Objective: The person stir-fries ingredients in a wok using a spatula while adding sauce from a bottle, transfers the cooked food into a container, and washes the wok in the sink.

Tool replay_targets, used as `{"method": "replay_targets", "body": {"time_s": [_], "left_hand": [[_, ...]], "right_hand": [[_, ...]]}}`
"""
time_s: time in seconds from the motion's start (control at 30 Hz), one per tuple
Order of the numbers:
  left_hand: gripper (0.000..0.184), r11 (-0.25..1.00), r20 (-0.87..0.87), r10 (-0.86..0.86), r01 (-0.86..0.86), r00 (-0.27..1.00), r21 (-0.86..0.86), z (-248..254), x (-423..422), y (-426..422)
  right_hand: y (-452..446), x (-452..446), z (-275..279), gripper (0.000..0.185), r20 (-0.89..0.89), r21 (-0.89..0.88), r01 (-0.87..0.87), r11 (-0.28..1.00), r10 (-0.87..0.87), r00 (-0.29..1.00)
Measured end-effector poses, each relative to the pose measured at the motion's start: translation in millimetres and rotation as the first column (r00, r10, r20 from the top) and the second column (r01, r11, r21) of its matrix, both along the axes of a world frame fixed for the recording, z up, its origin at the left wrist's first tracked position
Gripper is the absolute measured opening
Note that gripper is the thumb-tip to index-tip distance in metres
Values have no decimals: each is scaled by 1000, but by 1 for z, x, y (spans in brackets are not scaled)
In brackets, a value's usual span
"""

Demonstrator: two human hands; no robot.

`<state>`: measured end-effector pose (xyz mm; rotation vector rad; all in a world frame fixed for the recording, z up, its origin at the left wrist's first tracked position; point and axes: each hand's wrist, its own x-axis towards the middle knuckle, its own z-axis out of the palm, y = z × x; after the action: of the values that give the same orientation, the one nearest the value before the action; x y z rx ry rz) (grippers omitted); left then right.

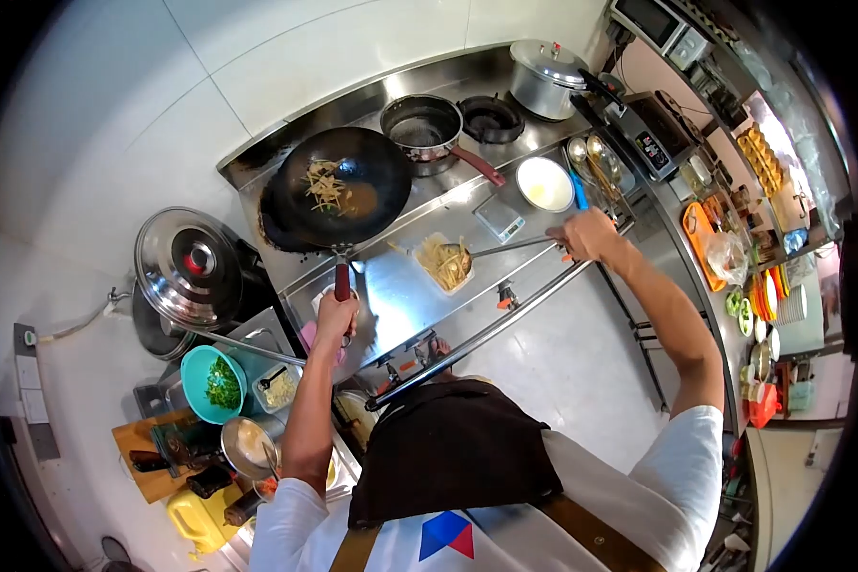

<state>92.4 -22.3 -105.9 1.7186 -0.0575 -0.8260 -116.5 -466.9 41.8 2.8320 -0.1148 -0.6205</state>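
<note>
My left hand (336, 322) is closed round the red handle of a black wok (353, 157) on the stove. Pale strips of food (325, 186) and some brown sauce lie in the wok. My right hand (586, 234) grips the long handle of a metal ladle (515, 246). The ladle's head is at a clear plastic container (444, 263) filled with similar strips, on the steel counter. A small scale (499, 219) and a white bowl (544, 184) stand beyond it, near my right hand.
A saucepan (421, 124) and a pressure cooker (549, 78) stand at the back. On the left are a large lidded pot (189, 265), a teal bowl of chopped greens (214, 383) and a yellow jug (200, 518). A metal rail (486, 334) runs along the counter's front.
</note>
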Motion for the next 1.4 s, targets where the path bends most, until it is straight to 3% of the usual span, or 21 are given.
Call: {"method": "replay_targets", "body": {"time_s": [0.17,0.3,0.37,0.5,0.6,0.7,0.8,1.0,1.1,1.3,1.4], "left_hand": [[11,999,6,-8,8,1000,-35,-5,1,2],[10,1000,-2,-10,10,1000,-7,-2,1,1],[10,1000,-1,2,-2,1000,-18,-7,2,2],[9,999,5,-10,10,1000,-30,-14,5,4],[9,999,-3,-19,19,1000,-30,-17,7,7],[10,1000,-17,2,-2,1000,-3,-23,9,6],[9,1000,-26,-1,1,1000,-12,-24,10,7],[8,998,-25,-51,50,998,-33,-26,13,14],[8,997,-37,-70,68,997,-48,-22,15,17],[8,997,-28,-57,55,998,-45,-20,14,16],[14,996,-2,-73,73,997,-42,-18,13,16]], "right_hand": [[27,82,28,22,-144,-157,-132,979,110,984],[81,141,50,21,-157,-191,-171,967,142,977],[103,161,58,23,-222,-216,-269,939,221,950],[135,167,67,14,-195,-338,-275,900,218,956],[138,151,57,14,-68,-365,-283,887,278,958],[163,124,79,17,-72,-310,-134,941,117,991],[163,97,44,18,-42,-323,-124,938,117,992],[165,36,32,17,127,-126,137,983,-121,985],[159,4,28,25,197,-123,249,961,-222,955],[161,-45,30,30,273,-55,365,929,-338,901],[157,-58,5,32,317,-31,375,927,-347,883]]}}
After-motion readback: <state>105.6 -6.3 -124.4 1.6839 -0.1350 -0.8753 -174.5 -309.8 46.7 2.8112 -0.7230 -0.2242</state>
